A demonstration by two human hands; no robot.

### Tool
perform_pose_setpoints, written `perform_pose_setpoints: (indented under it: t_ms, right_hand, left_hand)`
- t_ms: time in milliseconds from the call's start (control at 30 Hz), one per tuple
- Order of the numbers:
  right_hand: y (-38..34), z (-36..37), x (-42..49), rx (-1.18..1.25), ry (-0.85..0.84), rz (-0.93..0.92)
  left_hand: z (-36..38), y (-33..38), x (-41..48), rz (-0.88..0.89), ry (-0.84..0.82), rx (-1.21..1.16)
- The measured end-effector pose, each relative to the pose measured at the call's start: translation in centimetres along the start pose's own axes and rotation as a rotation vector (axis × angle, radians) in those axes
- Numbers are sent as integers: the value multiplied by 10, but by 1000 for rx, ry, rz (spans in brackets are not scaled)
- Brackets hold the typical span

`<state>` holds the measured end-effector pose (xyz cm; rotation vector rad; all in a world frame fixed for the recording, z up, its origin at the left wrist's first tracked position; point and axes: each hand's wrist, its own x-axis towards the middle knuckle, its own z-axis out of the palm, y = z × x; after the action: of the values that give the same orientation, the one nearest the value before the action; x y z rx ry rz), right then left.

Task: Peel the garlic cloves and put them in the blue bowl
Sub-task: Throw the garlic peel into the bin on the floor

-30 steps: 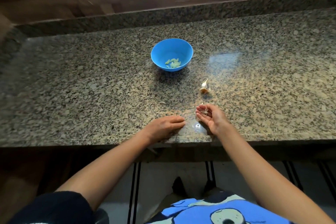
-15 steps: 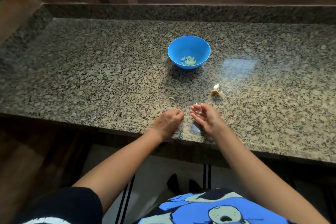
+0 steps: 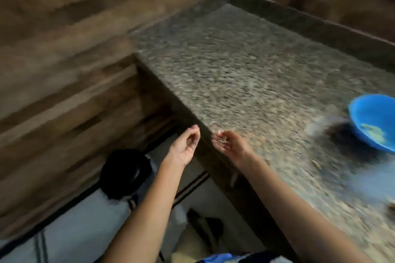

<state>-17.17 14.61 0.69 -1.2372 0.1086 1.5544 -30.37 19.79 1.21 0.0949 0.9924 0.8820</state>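
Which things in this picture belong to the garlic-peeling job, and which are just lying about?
Job: blue bowl, peeled cloves inside it, garlic skins cupped in the right hand, left hand.
Lying about: black round thing on the floor beside the counter.

Desk [image 3: 245, 74]: speckled grey-brown stone, granite in look, with a smooth top and a faint sheen; blur hides finer detail. Blue bowl [image 3: 363, 121]: plastic in look, smooth, slightly glossy wall. Garlic skins [image 3: 223, 141] in the right hand [image 3: 233, 147]: thin, dry, papery. Wall [image 3: 64, 49]: brown wood-grain planks, matt. Floor [image 3: 85, 220]: pale, smooth, tile-like. Black round object [image 3: 124, 173]: smooth, glossy; material cannot be told.
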Motion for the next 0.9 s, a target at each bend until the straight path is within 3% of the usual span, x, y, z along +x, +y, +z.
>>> perform_pose_setpoints:
  t_ms: [133,367,733,900]
  right_hand:
    - [46,110,56,-160,-183,161]
    - [107,235,117,-464,-260,253]
    - [167,324,205,-637,-315,338]
    - [193,349,249,-739,-251,407]
  left_hand:
    - [-66,82,16,182,181,-136]
    - [-153,176,40,293,375,-280]
    - [-225,242,88,364,459,-515]
    - [-252,251,127,326,491,-658]
